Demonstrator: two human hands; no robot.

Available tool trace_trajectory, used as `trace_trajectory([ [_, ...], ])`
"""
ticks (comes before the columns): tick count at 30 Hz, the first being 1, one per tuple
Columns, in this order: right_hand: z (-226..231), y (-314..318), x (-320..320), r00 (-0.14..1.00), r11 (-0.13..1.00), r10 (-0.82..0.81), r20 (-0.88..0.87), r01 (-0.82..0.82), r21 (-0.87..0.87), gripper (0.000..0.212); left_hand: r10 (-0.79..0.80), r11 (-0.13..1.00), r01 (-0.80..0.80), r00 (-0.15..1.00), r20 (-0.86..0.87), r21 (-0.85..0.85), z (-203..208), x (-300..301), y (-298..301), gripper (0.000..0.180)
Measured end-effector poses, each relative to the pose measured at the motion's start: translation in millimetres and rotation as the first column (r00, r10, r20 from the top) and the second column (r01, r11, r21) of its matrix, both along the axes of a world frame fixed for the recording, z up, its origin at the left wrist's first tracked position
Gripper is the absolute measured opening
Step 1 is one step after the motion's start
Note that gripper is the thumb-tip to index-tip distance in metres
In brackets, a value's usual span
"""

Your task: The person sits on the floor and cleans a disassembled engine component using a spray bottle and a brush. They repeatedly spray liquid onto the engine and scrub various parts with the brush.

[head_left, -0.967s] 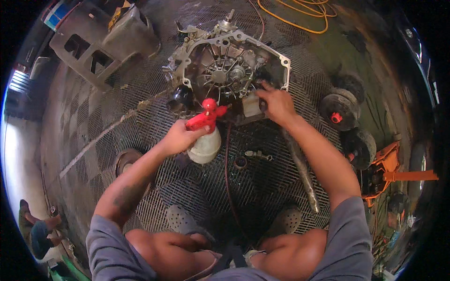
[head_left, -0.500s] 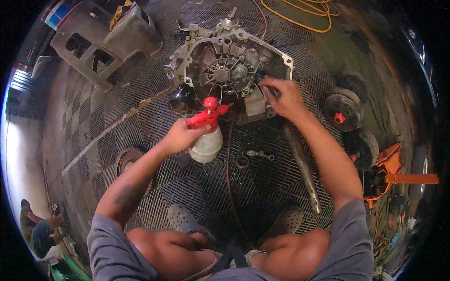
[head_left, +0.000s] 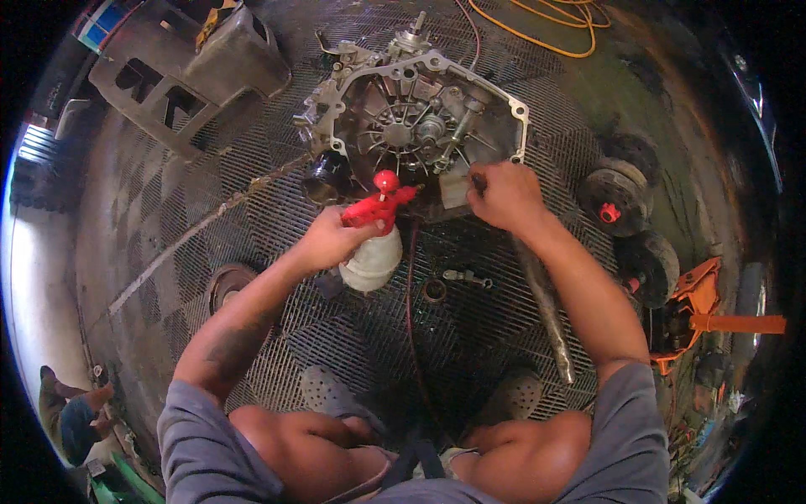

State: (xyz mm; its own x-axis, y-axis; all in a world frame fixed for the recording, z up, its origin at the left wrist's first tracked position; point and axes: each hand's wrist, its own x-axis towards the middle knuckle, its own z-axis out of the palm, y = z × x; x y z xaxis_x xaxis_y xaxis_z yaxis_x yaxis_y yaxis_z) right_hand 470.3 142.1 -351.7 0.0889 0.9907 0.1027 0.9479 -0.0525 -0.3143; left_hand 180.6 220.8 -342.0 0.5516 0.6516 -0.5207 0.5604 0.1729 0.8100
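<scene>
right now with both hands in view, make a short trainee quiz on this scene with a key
1. Which hand holds the spray bottle: (a) left, (b) right, (c) neither?
2. True or false: the metal housing lies farther from the person's left shoe than the spray bottle does.
3. Fill in: the long pipe lies nearer the ____ hand.

Key: 1. a, the left hand; 2. true; 3. right hand.
</scene>
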Motion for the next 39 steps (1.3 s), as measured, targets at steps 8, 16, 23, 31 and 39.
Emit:
trace_trajectory([
  [8,-5.4,13.1,5.8,0.999,0.998,0.005,-0.051,-0.002,0.062,0.029,-0.007,0.999,0.009,0.999,-0.048,0.039,-0.5,-2.8,2.2,0.031],
  [16,-33.5,18.9,-4.8,0.99,0.987,0.108,-0.096,-0.095,0.133,0.036,-0.013,1.0,0.013,1.0,0.028,0.014,-5.9,0.9,4.0,0.03],
  [23,-34.7,10.3,-2.0,0.995,0.995,0.103,0.008,-0.103,0.015,0.035,0.03,0.999,-0.03,1.0,-0.009,-0.018,-3.8,0.3,5.8,0.027],
  [31,-58.7,-13.2,-37.0,0.917,0.979,0.205,-0.341,-0.19,0.077,0.018,0.0,1.0,0.0,1.0,-0.002,-0.005,-2.8,2.0,6.5,0.029],
  [39,-65.5,7.7,-26.1,0.874,0.945,0.202,-0.441,-0.055,0.323,0.017,0.023,1.0,-0.023,1.0,0.006,-0.013,-11.2,-3.9,9.0,0.028],
])
